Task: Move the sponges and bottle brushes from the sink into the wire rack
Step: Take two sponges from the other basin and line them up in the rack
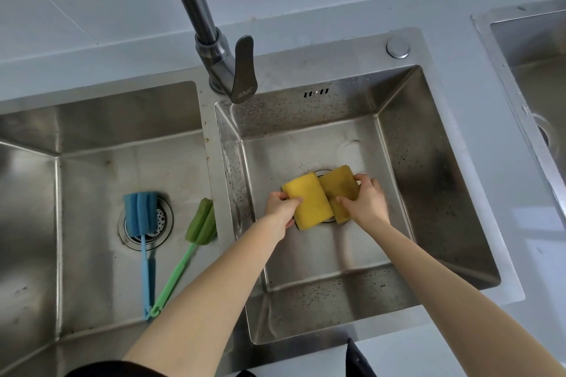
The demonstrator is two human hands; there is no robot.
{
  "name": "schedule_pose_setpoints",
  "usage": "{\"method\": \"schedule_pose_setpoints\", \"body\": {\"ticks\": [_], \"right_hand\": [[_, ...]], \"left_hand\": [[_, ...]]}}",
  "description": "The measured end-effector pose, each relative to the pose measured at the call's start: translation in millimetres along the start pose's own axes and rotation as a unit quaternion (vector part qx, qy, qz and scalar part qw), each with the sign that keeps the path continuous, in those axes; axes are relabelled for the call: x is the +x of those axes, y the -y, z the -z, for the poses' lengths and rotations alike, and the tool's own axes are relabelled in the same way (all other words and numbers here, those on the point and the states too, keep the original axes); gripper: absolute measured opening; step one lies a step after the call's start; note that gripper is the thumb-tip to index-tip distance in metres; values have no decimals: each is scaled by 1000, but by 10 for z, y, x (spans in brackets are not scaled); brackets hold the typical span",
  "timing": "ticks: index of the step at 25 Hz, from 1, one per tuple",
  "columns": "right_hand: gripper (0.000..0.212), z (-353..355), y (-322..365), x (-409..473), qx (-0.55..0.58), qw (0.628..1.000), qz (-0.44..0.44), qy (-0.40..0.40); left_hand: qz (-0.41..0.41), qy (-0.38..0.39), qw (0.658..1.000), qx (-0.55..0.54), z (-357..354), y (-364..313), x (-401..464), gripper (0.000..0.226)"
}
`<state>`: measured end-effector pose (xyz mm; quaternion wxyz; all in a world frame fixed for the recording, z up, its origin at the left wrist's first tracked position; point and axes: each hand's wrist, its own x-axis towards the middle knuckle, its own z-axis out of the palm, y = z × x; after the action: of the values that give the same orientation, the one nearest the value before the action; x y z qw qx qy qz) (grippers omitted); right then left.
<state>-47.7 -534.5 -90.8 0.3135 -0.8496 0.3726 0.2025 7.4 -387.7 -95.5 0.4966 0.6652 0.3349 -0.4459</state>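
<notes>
Two yellow sponges lie side by side over the drain of the right sink basin [428, 168]. My left hand [280, 208] grips the brighter left sponge [311, 202] at its left edge. My right hand [366, 202] grips the darker right sponge [337, 187] from its right side. In the left sink basin [92, 131] a blue bottle brush [141, 217] rests with its foam head over the drain. Beside it a green bottle brush [199, 223] leans against the divider. Their handles meet near the front. No wire rack is in view.
A dark tap [214, 49] with a lever rises behind the divider between the basins, its spout arching overhead. A round metal cap [397, 47] sits on the sink deck. Another steel basin [533, 49] shows at the far right. Grey countertop surrounds everything.
</notes>
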Motion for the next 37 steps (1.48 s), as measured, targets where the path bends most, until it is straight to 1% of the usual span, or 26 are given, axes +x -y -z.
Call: {"method": "schedule_pose_setpoints", "body": {"ticks": [3,6,12,16,23,26,29,31,34,37], "right_hand": [[60,29,-5,-16,22,1000,-2,-4],[59,85,-2,-44,46,999,0,-12],[56,267,57,-202,90,995,6,-52],[53,383,162,-380,110,991,22,-78],[51,521,336,-770,134,982,56,-121],[50,575,402,-939,139,979,70,-133],[49,605,510,-1111,157,972,88,-149],[49,607,603,-1223,167,969,97,-152],[47,562,758,-1386,175,966,118,-150],[47,467,941,-1530,183,962,143,-140]], "left_hand": [[-4,5,1000,-2,20,-29,-28,37],[-25,12,1000,2,24,-82,-84,35],[-69,44,997,-18,100,-211,-305,34],[-105,57,992,-35,199,-260,-527,20],[-175,67,982,-20,412,-240,-932,17],[-190,95,975,-68,541,-278,-1126,6],[-223,124,963,-90,738,-313,-1307,7],[-249,120,957,-88,879,-316,-1404,9],[-278,103,951,-85,1114,-268,-1508,23],[-296,91,946,-97,1392,-189,-1570,25]]}}
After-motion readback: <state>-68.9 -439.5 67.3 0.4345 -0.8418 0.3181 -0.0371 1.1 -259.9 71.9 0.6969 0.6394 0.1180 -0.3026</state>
